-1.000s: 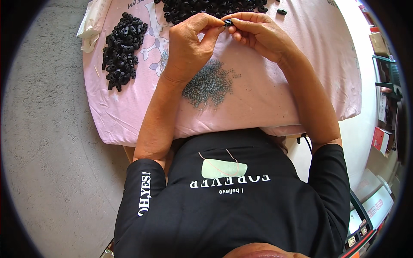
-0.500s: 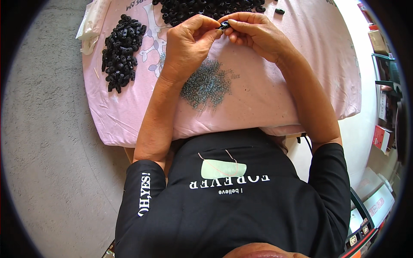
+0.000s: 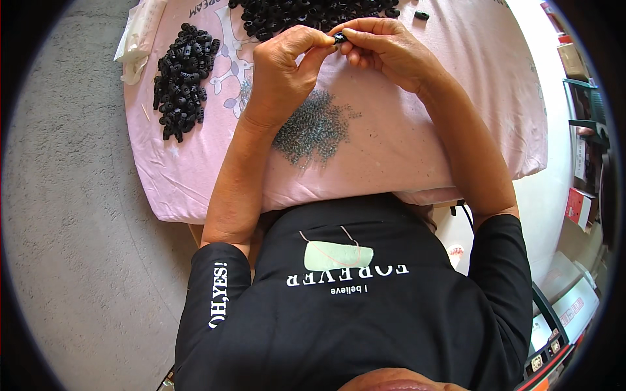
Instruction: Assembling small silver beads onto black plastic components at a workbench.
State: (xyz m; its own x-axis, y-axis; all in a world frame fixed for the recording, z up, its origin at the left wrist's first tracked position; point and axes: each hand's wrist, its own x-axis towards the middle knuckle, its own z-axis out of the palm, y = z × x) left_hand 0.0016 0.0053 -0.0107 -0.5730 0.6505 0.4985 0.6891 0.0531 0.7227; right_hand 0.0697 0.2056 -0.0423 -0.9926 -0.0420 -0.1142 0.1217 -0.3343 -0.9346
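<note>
At the left end of the table, on its pink cloth [image 3: 417, 153], lies a white plastic bag [image 3: 138, 39], then a thin pale stick [image 3: 145, 112] and a smaller heap of black parts [image 3: 185, 78]. Next comes the left hand [image 3: 285, 68], thumb and forefinger pinched on a small black piece [image 3: 340, 38]; whether something finer sits between those fingertips, I can't make out from here. Near that wrist spreads a scatter of what look like tiny springs [image 3: 316, 127], and a bigger black heap [image 3: 316, 14] lies beyond the hands. The right hand [image 3: 391, 55] grips the piece's other side, holding it up off the cloth. A lone black part [image 3: 422, 15] lies farther right. I'd judge the step as fitting or pressing this one piece together; next calls for a steady right grip and careful alignment from the left fingertips.
</note>
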